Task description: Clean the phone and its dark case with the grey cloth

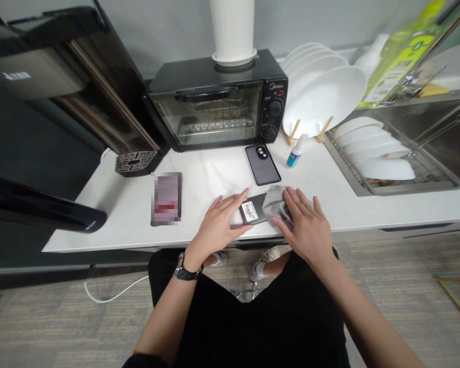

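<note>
Left fingers: the left hand [218, 225] is widely parted, with the thumb at the near long edge and the fingertips by the far edge; it appears to hold the phone at its left end.
Right fingers: the right hand [308, 227] lies almost flat upon the grey cloth [274, 202]; whether it pinches the cloth, one cannot tell.
Phone: it [258, 207] lies flat on the bench [130, 220], between the two hands, its label [249, 210] upward.
Long axis: roughly from left to right, the right end slightly farther from the person.
Nearer hand: left at the bare end; right over the covered end.
Phone case [263, 166]: beyond the phone, apart from it.
</note>
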`<state>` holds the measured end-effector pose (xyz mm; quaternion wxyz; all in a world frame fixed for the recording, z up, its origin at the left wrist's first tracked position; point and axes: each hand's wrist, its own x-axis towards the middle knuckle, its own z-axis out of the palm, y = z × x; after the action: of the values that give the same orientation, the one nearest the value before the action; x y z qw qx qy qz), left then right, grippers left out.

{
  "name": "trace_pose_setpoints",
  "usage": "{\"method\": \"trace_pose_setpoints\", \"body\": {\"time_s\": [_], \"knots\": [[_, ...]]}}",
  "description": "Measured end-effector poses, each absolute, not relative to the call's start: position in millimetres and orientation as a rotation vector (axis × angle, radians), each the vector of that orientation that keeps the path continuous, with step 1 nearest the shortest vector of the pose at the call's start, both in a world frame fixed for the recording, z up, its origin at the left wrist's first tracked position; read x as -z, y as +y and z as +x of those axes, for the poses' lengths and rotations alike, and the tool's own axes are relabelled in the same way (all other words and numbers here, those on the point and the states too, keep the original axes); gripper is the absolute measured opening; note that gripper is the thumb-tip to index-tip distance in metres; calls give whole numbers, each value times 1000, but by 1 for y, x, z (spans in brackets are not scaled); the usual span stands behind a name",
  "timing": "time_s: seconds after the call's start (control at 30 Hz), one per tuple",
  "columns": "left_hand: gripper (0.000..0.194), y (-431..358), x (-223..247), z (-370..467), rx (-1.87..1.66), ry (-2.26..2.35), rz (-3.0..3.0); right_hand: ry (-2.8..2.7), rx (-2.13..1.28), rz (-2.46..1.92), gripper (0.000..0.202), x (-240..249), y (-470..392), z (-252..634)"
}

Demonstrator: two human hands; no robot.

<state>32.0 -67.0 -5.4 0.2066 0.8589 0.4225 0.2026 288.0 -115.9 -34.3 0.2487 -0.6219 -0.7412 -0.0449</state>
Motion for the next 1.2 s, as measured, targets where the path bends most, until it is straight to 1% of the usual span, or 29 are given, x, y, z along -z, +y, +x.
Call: {"method": "trace_pose_setpoints", "body": {"time_s": [0.13, 0.27, 0.33, 0.4, 0.53, 0.7, 0.8, 0.97, 1.07, 1.13, 1.2], "knots": [[90, -66, 9, 30, -569, 1163, 2396, -2063, 35, -1569, 77, 32, -104, 238], [98, -64, 14, 25, -561, 1138, 2403, -2099, -42, -1507, 85, 31, -116, 199], [104, -65, 14, 25, -550, 1162, 2385, -2139, -72, -1482, 85, 31, -128, 199], [106, -65, 12, 25, -554, 1186, 2364, -2194, -87, -1443, 81, 31, -140, 213], [99, -67, 8, 29, -571, 1179, 2352, -2207, -17, -1498, 73, 32, -152, 259], [97, -67, 8, 30, -579, 1185, 2367, -2080, 102, -1666, 73, 34, -133, 299], [96, -67, 8, 30, -568, 1189, 2358, -2052, 104, -1676, 78, 33, -113, 290], [92, -66, 9, 28, -557, 1159, 2368, -2114, -24, -1517, 84, 30, -103, 230], [98, -65, 12, 25, -537, 1154, 2377, -2154, -91, -1468, 91, 28, -116, 204], [102, -65, 12, 24, -531, 1172, 2352, -2188, -115, -1436, 90, 28, -130, 205], [103, -66, 12, 24, -540, 1181, 2332, -2235, -123, -1399, 84, 27, -143, 218]]}}
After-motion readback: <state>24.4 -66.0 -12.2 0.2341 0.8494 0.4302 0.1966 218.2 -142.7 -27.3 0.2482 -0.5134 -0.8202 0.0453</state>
